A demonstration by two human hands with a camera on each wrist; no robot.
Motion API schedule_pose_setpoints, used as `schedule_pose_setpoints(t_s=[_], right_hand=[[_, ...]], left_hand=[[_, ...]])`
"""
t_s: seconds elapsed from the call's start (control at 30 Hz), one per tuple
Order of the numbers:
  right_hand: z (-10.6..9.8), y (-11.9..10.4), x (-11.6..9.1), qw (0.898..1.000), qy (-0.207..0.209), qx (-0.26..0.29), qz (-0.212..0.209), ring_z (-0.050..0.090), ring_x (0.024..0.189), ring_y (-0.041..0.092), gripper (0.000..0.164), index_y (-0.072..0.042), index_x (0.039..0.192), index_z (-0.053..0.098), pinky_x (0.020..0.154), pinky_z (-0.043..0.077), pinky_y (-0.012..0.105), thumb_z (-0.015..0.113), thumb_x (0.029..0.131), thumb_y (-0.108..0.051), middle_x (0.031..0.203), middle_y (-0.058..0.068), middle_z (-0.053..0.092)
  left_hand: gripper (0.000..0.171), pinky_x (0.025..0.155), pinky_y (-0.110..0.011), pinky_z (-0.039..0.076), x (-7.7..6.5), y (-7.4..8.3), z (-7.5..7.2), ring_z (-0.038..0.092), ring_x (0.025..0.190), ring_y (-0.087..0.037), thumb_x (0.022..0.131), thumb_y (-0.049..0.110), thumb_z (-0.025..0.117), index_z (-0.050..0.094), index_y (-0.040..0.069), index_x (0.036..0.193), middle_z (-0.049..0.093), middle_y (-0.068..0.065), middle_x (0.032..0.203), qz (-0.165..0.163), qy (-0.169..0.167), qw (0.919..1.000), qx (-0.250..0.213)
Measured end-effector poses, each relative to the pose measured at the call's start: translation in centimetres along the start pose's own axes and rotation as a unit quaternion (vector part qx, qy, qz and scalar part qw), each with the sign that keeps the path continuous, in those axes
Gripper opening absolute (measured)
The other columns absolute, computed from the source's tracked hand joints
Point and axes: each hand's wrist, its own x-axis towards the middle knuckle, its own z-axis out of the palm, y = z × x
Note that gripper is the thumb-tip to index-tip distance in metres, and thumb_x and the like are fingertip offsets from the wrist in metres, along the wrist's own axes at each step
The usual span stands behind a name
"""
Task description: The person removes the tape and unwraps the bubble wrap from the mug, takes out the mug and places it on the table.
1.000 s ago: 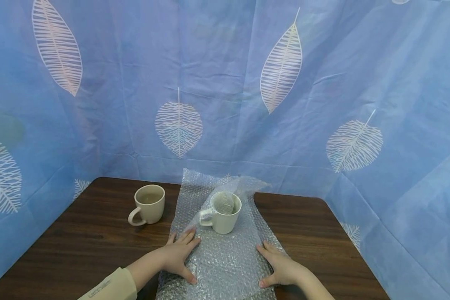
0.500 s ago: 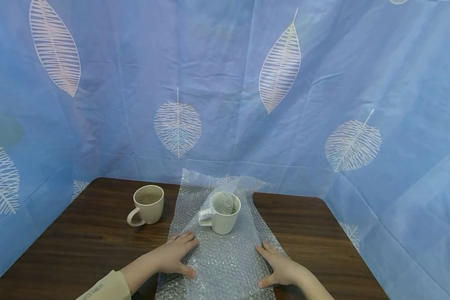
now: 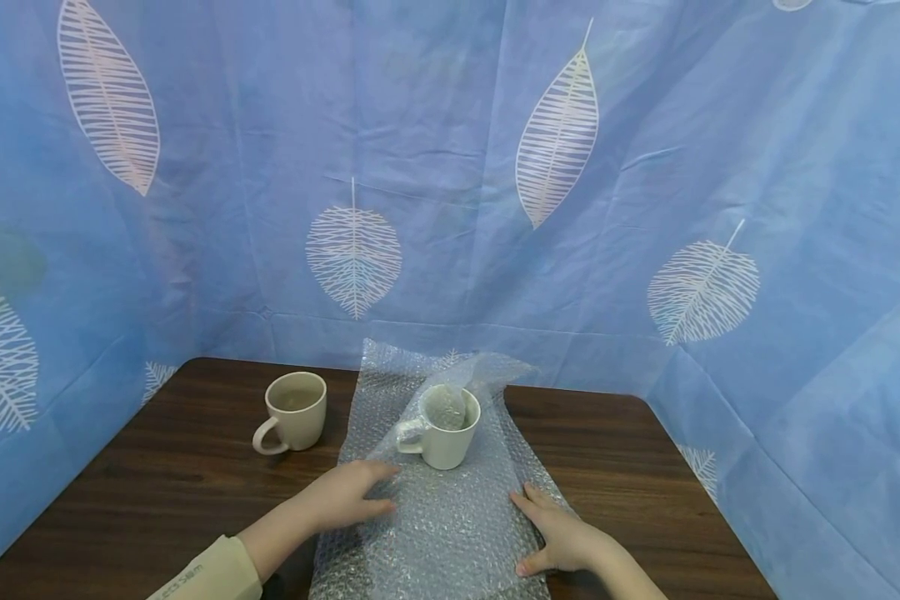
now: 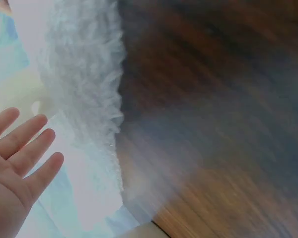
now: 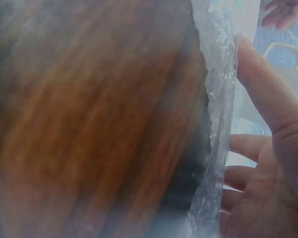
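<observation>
A sheet of bubble wrap [image 3: 450,533] runs lengthwise over the table in the head view. On it stands a white mug [image 3: 444,450], handle to the left, with a flap of the wrap reaching from behind into its mouth. My left hand [image 3: 345,497] hovers at the sheet's left edge, turned sideways; in the left wrist view its fingers [image 4: 32,151] are straight and hold nothing. Across the sheet, my right hand [image 3: 562,537] rests on the right edge with fingers spread. The right wrist view shows its thumb and fingers against the wrap's edge [image 5: 216,99].
A cream mug [image 3: 300,421] stands upright left of the wrap, its handle toward the front left. The dark wooden table [image 3: 607,450] ends at the back against a blue curtain [image 3: 435,167] with white leaf prints, which also hangs at both sides.
My left hand has come up off the bubble wrap and turned from palm-down to sideways, its spread fingers drawn together. My right hand and both mugs have stayed in place.
</observation>
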Motion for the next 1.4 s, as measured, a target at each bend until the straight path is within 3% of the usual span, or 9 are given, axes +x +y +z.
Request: schedule_pose_setpoints(t_s=[0.2, 0.33, 0.5, 0.6, 0.7, 0.83, 1.07, 1.23, 1.4], right_hand=[[0.0, 0.0, 0.0, 1.0, 0.0, -0.001, 0.0, 0.019, 0.134, 0.055, 0.103, 0.002, 0.147, 0.03, 0.096, 0.025, 0.071, 0.081, 0.07, -0.043, 0.15, 0.034, 0.017], [0.0, -0.1, 0.0, 1.0, -0.002, -0.001, -0.003, 0.019, 0.134, 0.055, 0.103, 0.003, 0.147, 0.03, 0.096, 0.025, 0.071, 0.081, 0.07, -0.043, 0.15, 0.035, 0.016], [0.0, 0.0, 0.0, 1.0, -0.004, -0.003, -0.002, 0.019, 0.134, 0.054, 0.103, 0.002, 0.148, 0.03, 0.096, 0.025, 0.071, 0.081, 0.07, -0.044, 0.15, 0.034, 0.016], [0.0, 0.1, 0.1, 1.0, -0.004, -0.003, -0.001, 0.018, 0.134, 0.054, 0.103, 0.002, 0.148, 0.03, 0.096, 0.025, 0.071, 0.081, 0.07, -0.044, 0.15, 0.034, 0.016], [0.0, 0.1, 0.1, 1.0, -0.005, -0.001, 0.0, 0.018, 0.134, 0.054, 0.104, 0.002, 0.148, 0.03, 0.096, 0.025, 0.071, 0.081, 0.07, -0.044, 0.15, 0.034, 0.016], [0.0, 0.0, 0.1, 1.0, -0.006, 0.0, -0.001, 0.017, 0.135, 0.054, 0.104, 0.002, 0.148, 0.029, 0.097, 0.025, 0.07, 0.08, 0.07, -0.044, 0.15, 0.034, 0.015], [0.0, 0.0, 0.0, 1.0, -0.006, 0.003, 0.003, 0.016, 0.135, 0.053, 0.104, 0.002, 0.148, 0.029, 0.097, 0.024, 0.07, 0.081, 0.07, -0.043, 0.151, 0.033, 0.014], [0.1, 0.0, 0.0, 1.0, -0.006, 0.002, 0.0, 0.016, 0.135, 0.053, 0.104, 0.002, 0.148, 0.029, 0.097, 0.023, 0.071, 0.08, 0.07, -0.044, 0.151, 0.033, 0.014], [0.1, 0.1, 0.0, 1.0, -0.003, -0.002, -0.001, 0.016, 0.135, 0.053, 0.106, 0.002, 0.148, 0.029, 0.097, 0.023, 0.071, 0.08, 0.069, -0.046, 0.151, 0.033, 0.014]], left_hand=[[0.047, 0.09, -0.044, 0.048, 0.3, 0.3, -0.7, 0.058, 0.113, -0.025, 0.093, 0.037, 0.063, 0.06, 0.006, 0.129, 0.062, -0.005, 0.124, 0.006, 0.045, 0.999, 0.002], [0.037, 0.081, -0.041, 0.052, 0.5, 0.5, -1.0, 0.063, 0.102, -0.022, 0.092, 0.029, 0.066, 0.065, 0.006, 0.121, 0.067, -0.005, 0.113, 0.012, 0.099, 0.995, 0.004], [0.02, 0.065, -0.031, 0.051, 0.8, 0.7, -1.1, 0.063, 0.082, -0.014, 0.087, 0.019, 0.071, 0.072, 0.009, 0.105, 0.068, 0.002, 0.092, 0.023, 0.203, 0.9784, 0.031], [0.019, 0.065, -0.029, 0.05, 1.2, 0.8, -1.1, 0.061, 0.081, -0.012, 0.085, 0.018, 0.074, 0.072, 0.013, 0.103, 0.065, 0.004, 0.092, 0.012, 0.256, 0.9656, 0.042], [0.027, 0.069, -0.033, 0.051, 1.7, 0.9, -1.1, 0.061, 0.087, -0.015, 0.083, 0.02, 0.077, 0.07, 0.013, 0.108, 0.064, 0.002, 0.101, -0.01, 0.284, 0.9582, 0.033], [0.042, 0.077, -0.039, 0.052, 2.2, 1.0, -1.2, 0.061, 0.101, -0.021, 0.082, 0.026, 0.078, 0.064, 0.012, 0.12, 0.061, -0.002, 0.116, -0.036, 0.285, 0.9578, 0.014], [0.062, 0.092, -0.049, 0.045, 3.3, 0.9, -1.3, 0.05, 0.122, -0.029, 0.083, 0.035, 0.076, 0.054, 0.012, 0.136, 0.053, -0.008, 0.136, -0.056, 0.251, 0.9664, -0.005], [0.068, 0.095, -0.049, 0.043, 3.9, 0.8, -1.6, 0.05, 0.123, -0.029, 0.083, 0.04, 0.074, 0.049, 0.013, 0.141, 0.052, -0.007, 0.137, -0.069, 0.224, 0.9719, -0.016], [0.069, 0.089, -0.049, 0.047, 4.7, 0.7, -1.9, 0.056, 0.116, -0.03, 0.084, 0.041, 0.073, 0.049, 0.012, 0.141, 0.055, -0.009, 0.134, -0.076, 0.207, 0.9752, -0.022]])
